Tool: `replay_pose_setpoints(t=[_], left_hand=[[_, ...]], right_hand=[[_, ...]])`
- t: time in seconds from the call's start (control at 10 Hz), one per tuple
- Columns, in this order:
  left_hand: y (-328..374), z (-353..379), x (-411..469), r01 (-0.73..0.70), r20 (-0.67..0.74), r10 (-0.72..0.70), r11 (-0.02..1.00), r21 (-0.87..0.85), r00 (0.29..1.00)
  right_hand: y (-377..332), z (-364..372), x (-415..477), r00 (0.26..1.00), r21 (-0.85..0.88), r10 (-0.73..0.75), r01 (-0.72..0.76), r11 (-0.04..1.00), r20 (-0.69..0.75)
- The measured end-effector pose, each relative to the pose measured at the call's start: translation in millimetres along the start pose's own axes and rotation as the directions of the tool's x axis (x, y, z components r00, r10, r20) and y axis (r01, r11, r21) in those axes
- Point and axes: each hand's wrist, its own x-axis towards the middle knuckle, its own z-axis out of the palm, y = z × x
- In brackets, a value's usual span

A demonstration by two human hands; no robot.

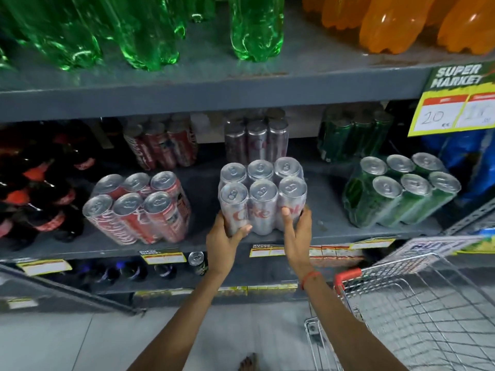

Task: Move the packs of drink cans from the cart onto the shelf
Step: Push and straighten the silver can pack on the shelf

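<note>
Both hands grip one shrink-wrapped six-pack of silver cans (262, 195). The left hand (226, 241) cups the pack's lower left corner, with the thumb (245, 229) pressed on the front of the wrap. The right hand (296, 231) clasps the lower right side, with its thumb (286, 212) laid upward on the front can. A red thread band (310, 278) circles the right wrist.

The pack stands upright at the front edge of the grey middle shelf (203, 243), roughly midway along it; whether its base rests fully on the shelf cannot be told, as the hands cover the bottom.

On the same shelf, a six-pack of red cans (138, 207) stands to the left, apart from the held pack, and a six-pack of green cans (401, 190) stands toward the right end. Behind the held pack, near the back edge, is a second pack of silver cans (257, 139). More red (160, 144) and green (353, 135) packs stand along the back.

The upper shelf carries green bottles (150, 30) and orange bottles (391, 22). A wire shopping cart (417, 311) with a red handle end (347, 275) stands at the lower right, beside the right forearm.
</note>
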Motion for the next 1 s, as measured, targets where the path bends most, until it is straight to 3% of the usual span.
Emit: replay_pose_setpoints(t=[0.8, 1.0], left_hand=[[9.8, -8.5, 0.7, 0.051, 0.051, -0.053, 0.998, 0.036, 0.997], [34.4, -13.4, -16.1, 0.049, 0.05, -0.051, 0.998, 0.051, 0.997]], right_hand=[[-9.8, -5.3, -4.2, 0.994, -0.005, 0.104, -0.104, 0.995, 0.043], [-34.7, -10.5, -14.3, 0.993, 0.021, 0.096, -0.094, 0.995, -0.075]])
